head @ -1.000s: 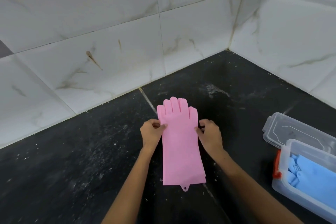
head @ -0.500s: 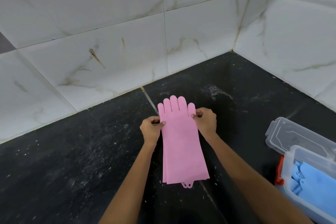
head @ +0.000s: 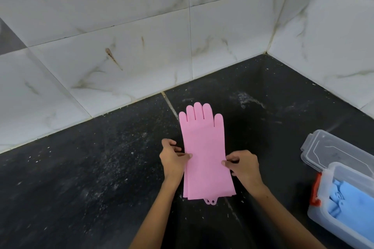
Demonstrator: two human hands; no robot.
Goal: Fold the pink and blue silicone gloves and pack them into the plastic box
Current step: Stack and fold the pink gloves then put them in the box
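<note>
At the bottom of the frame my two forearms reach up toward the centre over a black stone floor [head: 81, 178] flecked with white specks. At the lower right edge sits the clear plastic box [head: 323, 214], open, an orange clasp [head: 315, 190] on its near-left end and the blue gloves [head: 352, 202] lying inside it. Its clear lid [head: 332, 151] lies just behind it, touching or nearly touching the box's far rim.

In the centre the pink gloves [head: 204, 147] lie flat on the floor, stacked one on the other, cuffs toward me and fingers pointing away; offset cuff edges and two small hanging tabs show at the near end. My left hand [head: 174, 159] pinches the stack's left edge about halfway along, thumb on top and fingers curled. My right hand [head: 244, 166] pinches the right edge at nearly the same level, slightly nearer to me, thumb on the pink surface. The box stands well apart to the right of the pink stack.

Beyond the fingertips, white marble-veined wall tiles [head: 141, 46] fill the upper frame, meeting in a corner at the upper right.
</note>
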